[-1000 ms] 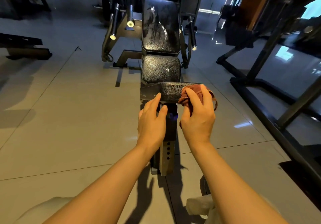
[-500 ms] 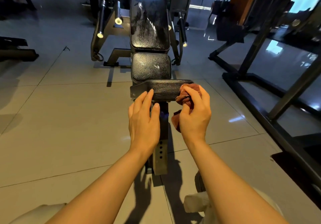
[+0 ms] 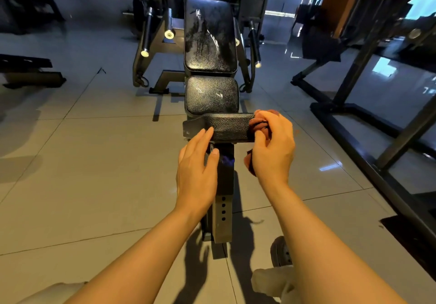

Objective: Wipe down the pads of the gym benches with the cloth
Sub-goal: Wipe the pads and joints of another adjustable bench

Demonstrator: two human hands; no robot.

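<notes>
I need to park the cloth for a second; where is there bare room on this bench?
The seat pad and the long back pad behind it lie bare. The near cross pad is crowded: left hand at its near edge, right hand pressing the cloth to its right end.

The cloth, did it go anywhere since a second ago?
Barely. The right hand keeps its grip on the reddish cloth and has worked it against the right end of the small front pad, shifting only slightly. The left hand stays open, fingertips resting on the pad's left part. Nothing was picked up or let go; the seat pad and back pad are unchanged.
</notes>
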